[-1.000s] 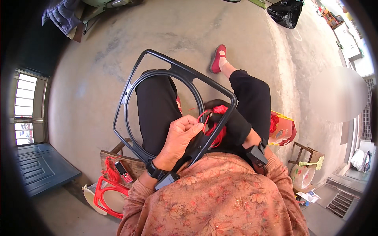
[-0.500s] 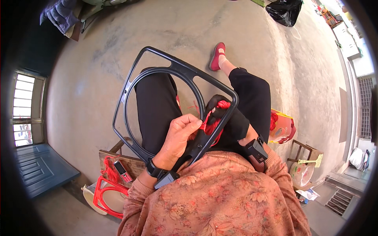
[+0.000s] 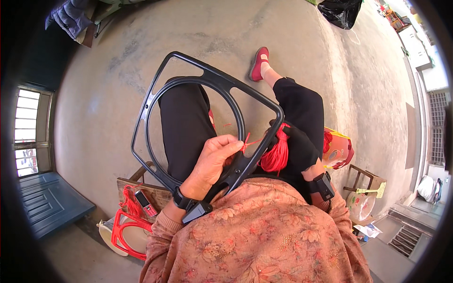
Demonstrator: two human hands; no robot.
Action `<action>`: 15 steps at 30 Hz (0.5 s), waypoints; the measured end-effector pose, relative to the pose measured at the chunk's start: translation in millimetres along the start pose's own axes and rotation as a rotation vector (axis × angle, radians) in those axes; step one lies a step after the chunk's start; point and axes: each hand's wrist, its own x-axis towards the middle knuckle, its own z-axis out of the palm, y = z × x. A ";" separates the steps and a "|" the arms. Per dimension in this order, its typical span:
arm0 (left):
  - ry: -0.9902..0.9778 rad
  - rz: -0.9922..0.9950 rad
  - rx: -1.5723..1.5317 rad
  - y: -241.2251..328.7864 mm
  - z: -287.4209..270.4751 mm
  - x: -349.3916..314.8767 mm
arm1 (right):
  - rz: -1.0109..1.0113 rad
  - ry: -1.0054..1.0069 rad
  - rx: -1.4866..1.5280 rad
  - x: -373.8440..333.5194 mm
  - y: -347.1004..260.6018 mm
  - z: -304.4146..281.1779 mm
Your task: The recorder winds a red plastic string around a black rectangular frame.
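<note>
A black frame (image 3: 245, 95) with rounded corners and a round ring inside it lies tilted over my lap. My left hand (image 3: 212, 160), bare, is closed at the ring's right side, thumb and forefinger pinching a red cord (image 3: 246, 142) against the ring. From there a thin strand runs right to a looped bundle of red cord (image 3: 276, 158). My right hand (image 3: 301, 148), in a black glove, is closed around the top of this bundle, just past the frame's right side. Some right fingers are hidden behind the cord and frame.
At lower left, a wooden stool (image 3: 163, 200) carries a small phone (image 3: 145, 203) and loose red cord (image 3: 127, 200). A red frame (image 3: 118, 236) lies beside it. To the right stand a red bag (image 3: 340, 150) and a wooden chair frame (image 3: 375, 183). A black plastic bag (image 3: 340, 13) lies far off.
My right hand has moved right, carrying the cord bundle out past the frame's side and drawing the strand out straight. My left hand keeps its pinch at the ring.
</note>
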 end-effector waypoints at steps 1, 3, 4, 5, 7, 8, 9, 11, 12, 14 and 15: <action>-0.015 -0.009 -0.004 0.1 -0.2 0.1 | 0.005 -0.002 -0.080 2.3 -6.0 3.1; -0.034 -0.030 -0.042 2.2 4.9 -0.5 | -0.188 0.053 -0.541 11.8 -10.9 2.4; -0.041 -0.040 -0.060 3.0 7.6 -0.7 | -0.385 0.108 -0.919 22.6 -6.7 -1.4; -0.043 -0.060 -0.042 2.5 9.3 -0.6 | -0.584 0.167 -1.295 31.3 -4.5 -1.8; -0.046 -0.094 -0.008 1.0 11.8 0.4 | -0.718 0.192 -1.125 50.6 -2.0 25.4; -0.063 -0.116 -0.017 1.4 14.2 0.9 | -0.782 0.204 -1.038 55.7 -1.5 33.6; -0.082 -0.137 -0.033 2.0 16.2 -0.3 | -0.729 -0.076 -0.974 47.9 21.1 1.5; -0.108 -0.160 -0.060 0.2 15.2 1.0 | -0.579 -0.355 -1.009 29.1 34.0 -17.4; -0.056 -0.137 -0.091 1.5 20.6 -0.1 | -0.494 -0.351 -0.950 22.6 32.0 -12.4; 0.046 -0.091 -0.154 5.8 34.2 -4.9 | -0.315 -0.325 -0.815 22.8 22.8 0.9; 0.026 -0.035 -0.203 -9.0 18.1 -0.6 | -0.231 -0.325 -0.743 23.9 19.0 12.0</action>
